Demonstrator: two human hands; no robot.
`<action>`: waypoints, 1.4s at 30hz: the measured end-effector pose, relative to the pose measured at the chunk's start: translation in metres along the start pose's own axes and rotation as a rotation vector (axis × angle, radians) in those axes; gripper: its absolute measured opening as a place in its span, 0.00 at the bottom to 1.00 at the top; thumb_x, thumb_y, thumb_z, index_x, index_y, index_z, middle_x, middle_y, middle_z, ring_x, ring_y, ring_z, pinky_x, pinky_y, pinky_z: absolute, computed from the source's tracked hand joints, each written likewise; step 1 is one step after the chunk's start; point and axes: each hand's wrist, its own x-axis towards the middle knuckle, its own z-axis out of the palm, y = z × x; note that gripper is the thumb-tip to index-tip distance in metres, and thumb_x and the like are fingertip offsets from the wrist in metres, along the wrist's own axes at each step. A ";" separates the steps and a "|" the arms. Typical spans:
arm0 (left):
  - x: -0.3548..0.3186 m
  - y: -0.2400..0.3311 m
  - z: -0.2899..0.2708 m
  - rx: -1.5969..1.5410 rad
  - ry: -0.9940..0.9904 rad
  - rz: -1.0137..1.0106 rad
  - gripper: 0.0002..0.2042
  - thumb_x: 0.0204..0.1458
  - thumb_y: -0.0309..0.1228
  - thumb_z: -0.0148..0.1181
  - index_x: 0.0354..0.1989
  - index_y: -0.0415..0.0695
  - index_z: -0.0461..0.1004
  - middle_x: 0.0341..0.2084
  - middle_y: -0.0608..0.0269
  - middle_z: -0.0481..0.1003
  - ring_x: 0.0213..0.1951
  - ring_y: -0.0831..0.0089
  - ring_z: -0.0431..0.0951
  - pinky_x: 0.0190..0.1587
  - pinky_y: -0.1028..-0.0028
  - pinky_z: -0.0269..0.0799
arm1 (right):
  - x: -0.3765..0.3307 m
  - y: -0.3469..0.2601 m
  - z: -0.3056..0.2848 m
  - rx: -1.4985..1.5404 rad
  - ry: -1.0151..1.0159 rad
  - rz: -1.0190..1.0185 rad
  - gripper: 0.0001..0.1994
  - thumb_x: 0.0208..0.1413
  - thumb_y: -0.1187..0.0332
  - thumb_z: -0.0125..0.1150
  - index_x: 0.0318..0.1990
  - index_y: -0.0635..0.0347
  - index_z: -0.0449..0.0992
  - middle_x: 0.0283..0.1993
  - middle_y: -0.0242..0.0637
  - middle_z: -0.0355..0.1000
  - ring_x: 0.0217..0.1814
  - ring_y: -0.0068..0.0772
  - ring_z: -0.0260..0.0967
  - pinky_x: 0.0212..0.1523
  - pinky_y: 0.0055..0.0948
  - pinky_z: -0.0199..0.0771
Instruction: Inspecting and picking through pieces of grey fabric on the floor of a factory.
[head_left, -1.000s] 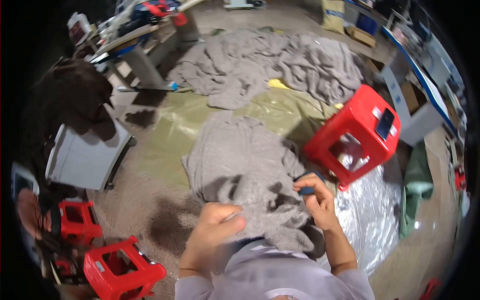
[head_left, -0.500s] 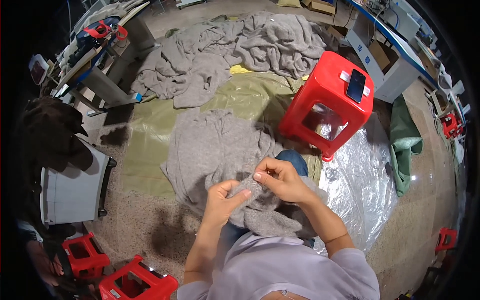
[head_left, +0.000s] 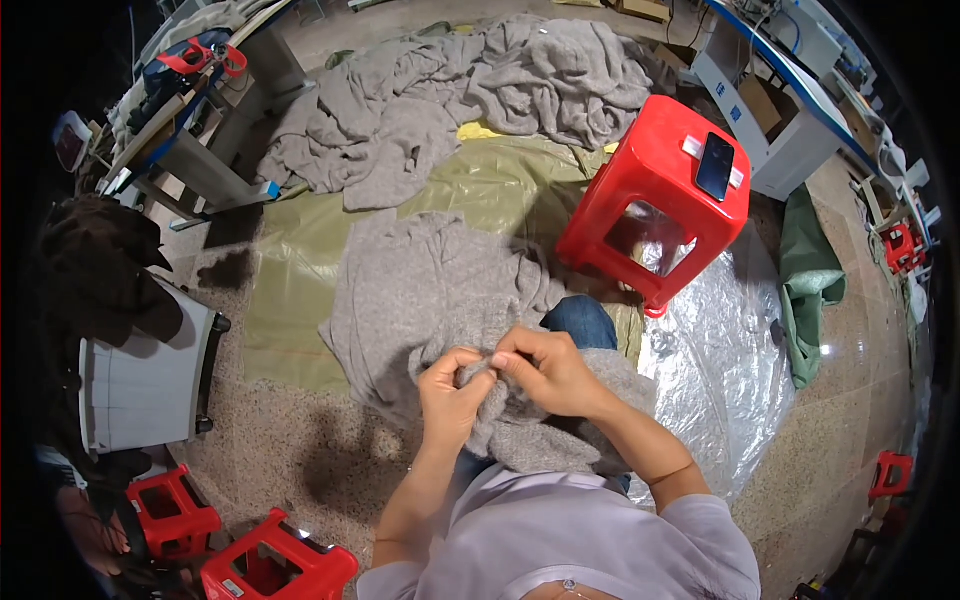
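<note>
A grey-brown knit garment (head_left: 400, 290) lies across my lap and spreads forward onto the olive sheet. My left hand (head_left: 455, 395) is closed, pinching a bunched fold of the knit between thumb and fingers. Close against it, my right hand (head_left: 548, 370) pinches the same fold, its thumb and forefinger tips nearly meeting those of the left. Whatever small detail lies between the fingertips is too small to make out. More of the knit hangs below both hands over my thighs.
Beyond lies a large heap of the same knit (head_left: 560, 80) on the olive sheet (head_left: 290, 300). A tall red stool (head_left: 650, 160) bearing a phone (head_left: 714, 166) stands front right, beside clear plastic sheeting (head_left: 700, 400). At left are a grey bin (head_left: 145, 370) and red stools (head_left: 280, 560).
My hands have come together, the right shifting slightly left and the left fingers curling inward. The stretch of knit between them is now bunched into a small fold.
</note>
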 end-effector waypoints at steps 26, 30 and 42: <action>0.000 0.023 0.003 -0.396 -0.008 -0.260 0.06 0.55 0.25 0.59 0.37 0.34 0.77 0.32 0.65 0.77 0.35 0.82 0.73 0.41 0.80 0.67 | -0.053 -0.011 -0.059 -0.520 0.296 -0.410 0.15 0.34 0.87 0.57 0.35 0.66 0.75 0.30 0.42 0.74 0.32 0.39 0.76 0.34 0.31 0.77; -0.003 0.030 0.022 -0.307 -0.055 -0.203 0.03 0.55 0.22 0.59 0.34 0.35 0.77 0.28 0.71 0.73 0.32 0.86 0.67 0.37 0.83 0.62 | -0.036 -0.022 -0.025 -0.573 0.216 -0.617 0.09 0.42 0.78 0.60 0.34 0.65 0.75 0.34 0.40 0.72 0.30 0.38 0.73 0.29 0.31 0.74; -0.010 0.021 0.013 -0.302 -0.102 -0.181 0.06 0.51 0.19 0.62 0.38 0.35 0.75 0.34 0.61 0.78 0.36 0.79 0.77 0.43 0.78 0.72 | -0.027 -0.009 -0.010 -0.701 0.274 -0.767 0.06 0.45 0.75 0.64 0.32 0.65 0.75 0.32 0.38 0.69 0.27 0.32 0.69 0.23 0.26 0.67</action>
